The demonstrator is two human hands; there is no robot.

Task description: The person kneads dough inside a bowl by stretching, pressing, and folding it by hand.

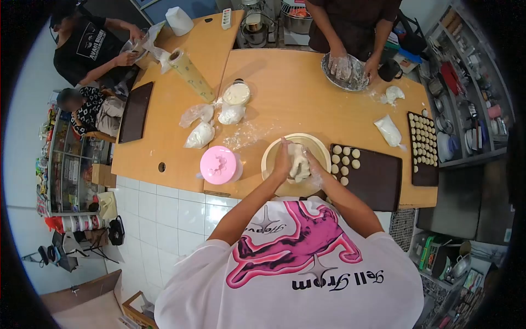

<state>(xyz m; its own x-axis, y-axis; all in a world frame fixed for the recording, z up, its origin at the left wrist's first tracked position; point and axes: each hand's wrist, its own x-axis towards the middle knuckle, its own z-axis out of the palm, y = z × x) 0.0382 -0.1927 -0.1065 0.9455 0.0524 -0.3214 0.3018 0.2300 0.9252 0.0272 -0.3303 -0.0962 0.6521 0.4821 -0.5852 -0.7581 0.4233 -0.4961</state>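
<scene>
The largest thing here is the light-brown wooden table point(285, 104), and at its near edge lies a dark rectangular baking tray point(378, 183) with a flat, smooth-looking surface. Just beside this tray, to the left, stands a round cream-coloured bowl point(324, 152) with a wide mouth. Inside the bowl area is an off-white lump of dough point(298, 164) with an uneven, lobed form; whether it touches the bottom, I cannot tell. The left hand point(282, 162) holds it from the left side, and the right hand point(315, 170) holds it from the right, so it is gripped between both. In my judgement this dough is soft, rather heavy for its size, and a little sticky; it probably stretches or tears if only one thin lobe is pulled. It is better to take hold at the thick middle, with broad palms. The smallest things, the pale round dough balls point(355, 164) on the tray, look light and easy to dent, so they ask for fingertips at the sides.
</scene>
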